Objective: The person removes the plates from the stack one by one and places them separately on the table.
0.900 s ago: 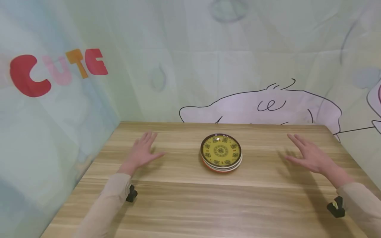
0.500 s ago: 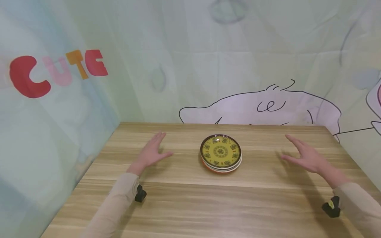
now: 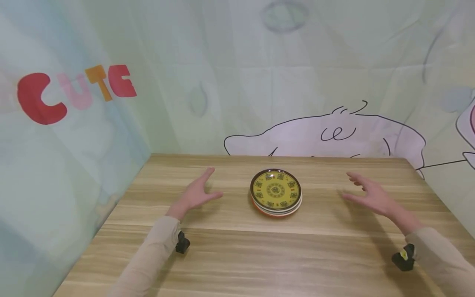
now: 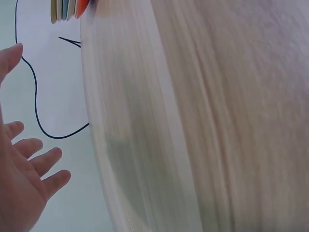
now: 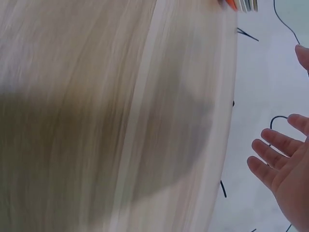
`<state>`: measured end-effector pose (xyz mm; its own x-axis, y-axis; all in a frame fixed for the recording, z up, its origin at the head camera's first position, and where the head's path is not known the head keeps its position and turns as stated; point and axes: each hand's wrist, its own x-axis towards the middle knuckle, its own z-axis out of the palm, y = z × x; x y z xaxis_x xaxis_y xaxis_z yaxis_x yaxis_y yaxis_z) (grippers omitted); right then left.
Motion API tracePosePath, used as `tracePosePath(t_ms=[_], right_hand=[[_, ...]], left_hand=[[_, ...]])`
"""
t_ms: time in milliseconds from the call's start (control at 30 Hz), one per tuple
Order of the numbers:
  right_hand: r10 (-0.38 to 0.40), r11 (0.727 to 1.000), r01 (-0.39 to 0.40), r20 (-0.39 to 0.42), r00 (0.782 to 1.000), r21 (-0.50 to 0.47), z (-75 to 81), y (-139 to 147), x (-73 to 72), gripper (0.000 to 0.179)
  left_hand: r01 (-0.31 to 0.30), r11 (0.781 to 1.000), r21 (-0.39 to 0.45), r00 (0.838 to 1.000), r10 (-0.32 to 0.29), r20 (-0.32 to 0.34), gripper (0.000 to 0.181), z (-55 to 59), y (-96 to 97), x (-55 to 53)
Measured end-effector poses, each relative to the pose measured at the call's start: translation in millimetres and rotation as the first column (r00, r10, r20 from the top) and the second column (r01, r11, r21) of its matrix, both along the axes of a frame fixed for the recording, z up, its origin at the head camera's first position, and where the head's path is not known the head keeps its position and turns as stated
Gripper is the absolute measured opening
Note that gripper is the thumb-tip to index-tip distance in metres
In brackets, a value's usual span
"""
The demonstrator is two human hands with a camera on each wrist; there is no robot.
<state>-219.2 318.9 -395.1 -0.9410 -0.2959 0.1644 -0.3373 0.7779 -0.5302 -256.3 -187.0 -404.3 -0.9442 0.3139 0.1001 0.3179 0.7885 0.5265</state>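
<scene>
A stack of several round plates stands on the wooden table, the top one yellow with a dark rim and a patterned face. Edges of pale plates and an orange one show beneath it; the left wrist view catches the stacked plates at its top edge. To the left of the stack, my left hand hovers above the table, thumb spread from the fingers, holding nothing. My right hand is held over the table on the other side, farther from the plates, also holding nothing. Neither hand touches the stack.
The wooden table ends at a back edge against a printed cloth. More cloth hangs along the left side, with the word CUTE on it. Each wrist wears a small black device.
My left hand has moved right, closer to the plates. My right hand has shifted a little left, and its fingers look slightly more bent. The stack has stayed in place.
</scene>
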Motion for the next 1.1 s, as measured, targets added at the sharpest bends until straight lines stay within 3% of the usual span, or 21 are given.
tracePosePath(t_ms=[267,567,867,1100], right_hand=[[0.028,0.995,-0.026,0.019,0.999,-0.099,-3.8,-14,-1.3,0.069],[0.066,0.977,-0.051,0.066,0.996,-0.205,-5.9,-27,-0.9,0.068],[0.071,0.966,-0.048,0.084,0.994,-0.256,-15.4,-38,-3.7,0.062],[0.087,0.959,-0.055,0.107,0.990,-0.278,-17.4,-50,-8.2,0.065]], left_hand=[[0.000,0.999,0.046,0.998,-0.003,0.067,0.095,-1.1,13.6,3.0],[-0.004,0.997,0.080,0.996,-0.003,0.091,0.096,-4.6,26.9,2.1],[0.022,0.983,0.183,0.985,-0.053,0.165,0.101,-10.5,45.3,-0.1],[0.042,0.981,0.191,0.985,-0.072,0.155,0.104,-15.5,56.7,-1.2]])
